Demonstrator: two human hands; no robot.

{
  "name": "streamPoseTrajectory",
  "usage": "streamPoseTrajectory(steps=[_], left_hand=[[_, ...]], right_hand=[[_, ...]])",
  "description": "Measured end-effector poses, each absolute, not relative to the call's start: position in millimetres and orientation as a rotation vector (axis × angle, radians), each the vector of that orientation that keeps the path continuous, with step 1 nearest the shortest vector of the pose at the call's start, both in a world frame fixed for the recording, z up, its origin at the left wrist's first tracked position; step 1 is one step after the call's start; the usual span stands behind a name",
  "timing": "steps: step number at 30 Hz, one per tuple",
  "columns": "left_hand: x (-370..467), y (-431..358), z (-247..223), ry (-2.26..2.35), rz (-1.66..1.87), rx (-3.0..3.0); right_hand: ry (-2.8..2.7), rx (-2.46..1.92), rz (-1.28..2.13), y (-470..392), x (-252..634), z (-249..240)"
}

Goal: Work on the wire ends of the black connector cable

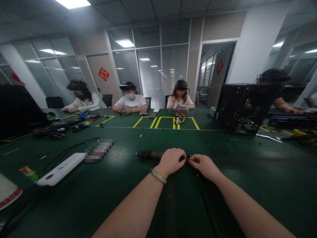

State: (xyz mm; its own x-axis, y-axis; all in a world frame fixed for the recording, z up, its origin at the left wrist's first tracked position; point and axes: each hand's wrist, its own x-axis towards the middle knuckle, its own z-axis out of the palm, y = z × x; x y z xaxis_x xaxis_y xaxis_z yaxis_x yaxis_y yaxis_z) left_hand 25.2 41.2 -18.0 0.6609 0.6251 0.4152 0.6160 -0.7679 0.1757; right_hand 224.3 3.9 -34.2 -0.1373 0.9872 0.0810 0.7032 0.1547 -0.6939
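An electric screwdriver point(154, 155) lies sideways on the green table in front of me, its bit end pointing left. My left hand point(172, 160), with a jade-coloured bangle at the wrist, is closed over its rear part. At the tool's tail end, my right hand point(202, 166) pinches a small dark piece, which looks like the plug of the black cable point(206, 191). That cable runs down toward me from beneath the right hand. Fingers of both hands nearly meet, and they partly hide the joint between tool and plug.
A white power bank-like device point(62, 169) lies at left near a bottle point(29, 173) and a white cup point(7, 191). A black computer case point(236, 109) stands at right. Tangled cables point(61, 128) lie back left. Several people sit across the table; another is at right.
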Motion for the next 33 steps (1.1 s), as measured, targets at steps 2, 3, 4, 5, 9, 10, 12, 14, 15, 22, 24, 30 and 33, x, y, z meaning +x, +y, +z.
streamPoseTrajectory(steps=[2,3,4,5,9,10,12,14,15,22,24,30,33], left_hand=[[25.2,41.9,-18.3,1.053,0.716,2.846],[25.1,42.2,-18.3,1.042,0.716,2.846],[25.0,42.5,-18.3,1.029,0.718,2.847],[24.9,42.5,-18.2,1.018,0.722,2.847],[25.0,41.9,-18.0,1.022,0.732,2.847],[25.1,41.7,-18.1,1.036,0.738,2.844],[25.5,41.4,-18.5,1.058,0.753,2.842],[25.9,41.7,-19.0,1.058,0.74,2.855],[26.1,42.0,-19.1,1.055,0.723,2.864],[26.4,43.4,-19.5,1.045,0.682,2.873],[26.4,43.4,-19.8,1.044,0.704,2.875],[25.8,45.1,-21.6,1.016,0.724,2.867],[25.2,45.5,-22.2,1.001,0.742,2.862]], right_hand=[[-1.904,-1.609,0.702,2.9,224.7,-33.1],[-1.902,-1.613,0.705,2.5,224.9,-32.6],[-1.9,-1.618,0.706,2.3,225.0,-32.2],[-1.899,-1.622,0.707,2.2,225.0,-31.8],[-1.899,-1.628,0.714,2.4,224.8,-31.2],[-1.898,-1.628,0.717,2.5,224.7,-31.3],[-1.897,-1.627,0.717,2.8,224.5,-31.6],[-1.897,-1.623,0.715,3.3,224.3,-32.2],[-1.898,-1.62,0.714,3.6,224.2,-32.4],[-1.906,-1.609,0.701,3.8,223.3,-31.1],[-1.911,-1.608,0.704,3.6,223.0,-30.8],[-1.911,-1.601,0.708,3.3,223.3,-31.3],[-1.91,-1.61,0.713,3.2,223.9,-30.9]])
